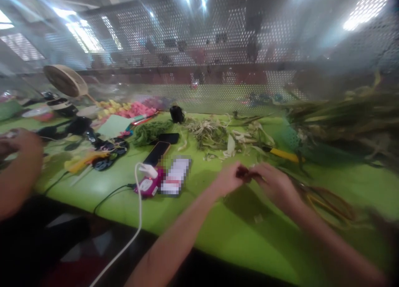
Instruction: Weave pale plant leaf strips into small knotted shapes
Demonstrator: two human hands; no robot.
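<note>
My left hand (229, 179) and my right hand (276, 185) meet over the green table (193, 220), fingers pinched together on a small dark piece (246, 173) held between them. The picture is smeared, so I cannot make out what the piece is. A pile of pale and green plant strips (218, 135) lies just beyond my hands.
A pink power bank (149, 185) with a white cable, two phones (157, 152) and scissors (107, 154) lie to the left. Long green leaves (343, 112) are heaped at the right. Another person's arm (18, 166) reaches in at far left. A perforated metal screen (218, 50) backs the table.
</note>
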